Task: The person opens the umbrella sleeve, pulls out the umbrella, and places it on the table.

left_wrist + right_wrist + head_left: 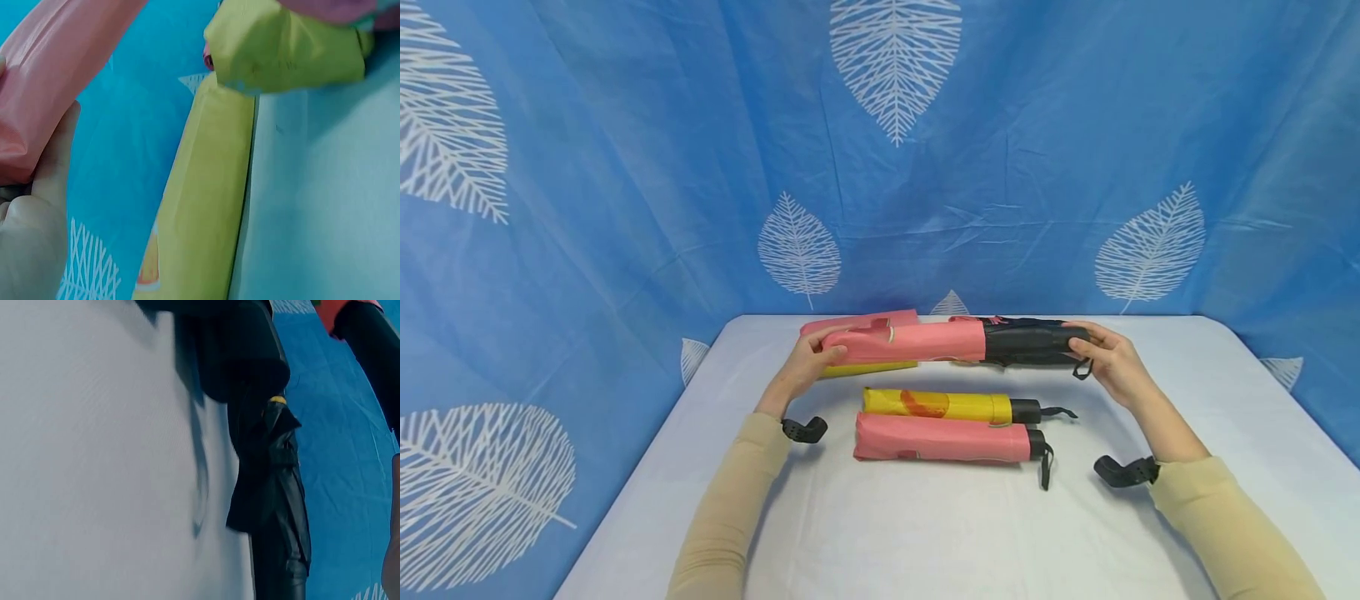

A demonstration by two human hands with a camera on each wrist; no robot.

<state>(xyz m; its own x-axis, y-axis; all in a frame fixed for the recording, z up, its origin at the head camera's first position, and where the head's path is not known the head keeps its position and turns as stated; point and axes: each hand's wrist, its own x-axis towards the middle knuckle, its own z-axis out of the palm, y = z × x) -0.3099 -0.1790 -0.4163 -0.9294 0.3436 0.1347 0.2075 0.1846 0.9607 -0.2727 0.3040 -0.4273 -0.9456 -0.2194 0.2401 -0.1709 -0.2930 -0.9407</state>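
Note:
Both hands hold one pink folded umbrella (917,342) level above the far part of the table. My left hand (801,367) grips its pink end, thumb on the near side. My right hand (1116,362) pinches the black handle end, where a strap loop hangs. In the right wrist view that handle (369,353) is at the upper right, with only an edge of the hand (392,537) showing. Behind and below lie another pink umbrella (857,320), a yellow umbrella (206,187) and a black umbrella (275,506), partly hidden by the held one.
Nearer on the white table (940,533) lie a yellow umbrella (955,406) and a pink umbrella (947,439), side by side, handles to the right. A blue curtain (1015,167) with white leaves stands behind the table and along its left side.

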